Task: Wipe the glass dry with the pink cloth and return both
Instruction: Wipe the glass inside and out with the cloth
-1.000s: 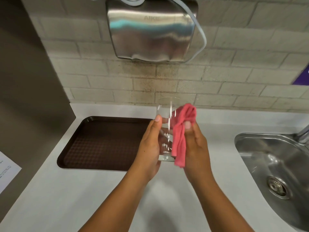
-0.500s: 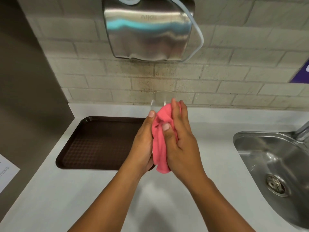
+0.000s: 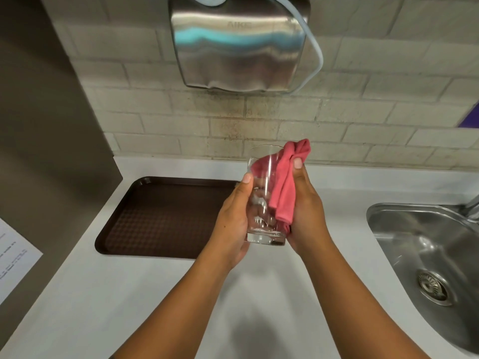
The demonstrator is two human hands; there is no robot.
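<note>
Clear and smooth-walled, the glass [image 3: 264, 200] was a straight tumbler with a thick base, held upright in the air above the white counter [image 3: 103, 294]. The pink cloth [image 3: 283, 187] was soft and bunched into folds, its top poking up past the rim and part of it showing through the glass from behind. The left hand [image 3: 233, 224] curled round the left side of the glass, thumb lying up the near wall, fingers wrapped behind. The right hand [image 3: 305, 211] gripped the cloth, thumb pinning it against the right wall of the glass, so both hands closed on the tumbler from either side with the cloth between the right palm and the glass.

A dark brown tray [image 3: 160, 216] with a grid-textured floor and a raised rounded rim lay flat on the counter just left of the hands, its far edge near the tiled wall [image 3: 363, 120]. A stainless steel sink [image 3: 425, 250] with a curved lip and a round drain sat to the right, well apart from the hands. A brushed-metal hand dryer [image 3: 238, 45] hung on the wall above the glass. A bare strip of counter ran between tray and sink, under the forearms. A printed sheet [image 3: 15, 257] showed at the left edge.
</note>
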